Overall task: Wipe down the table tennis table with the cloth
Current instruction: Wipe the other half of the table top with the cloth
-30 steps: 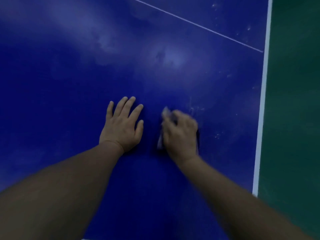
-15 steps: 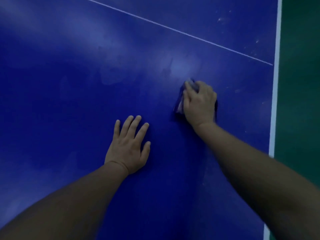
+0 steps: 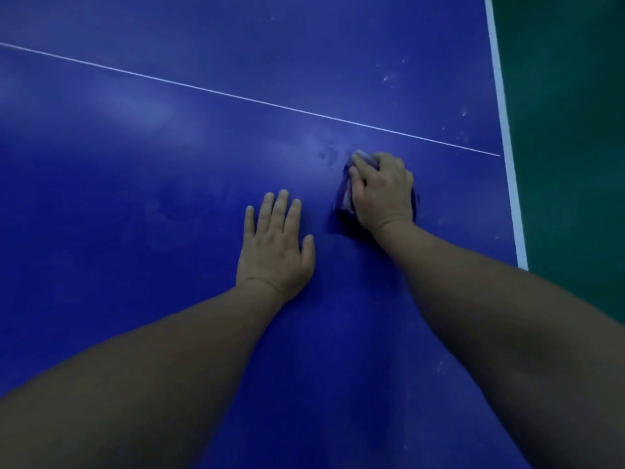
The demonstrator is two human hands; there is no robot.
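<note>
the cloth (image 3: pixel 343 198) is mostly hidden under the right hand (image 3: pixel 382 191), whose curled fingers grip it against the blue table (image 3: pixel 135 164). only a blurry purple-and-white edge shows by the fingertips and thumb side. the left hand (image 3: pixel 275 245) lies flat, fingers straight, just left of it. a thin white line (image 3: pixel 236 95) runs beyond both hands.

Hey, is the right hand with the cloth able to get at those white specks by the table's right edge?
Probably yes. The right hand holds the cloth on the table, and the specks lie a little ahead and to its right, with only bare blue surface between.
</note>
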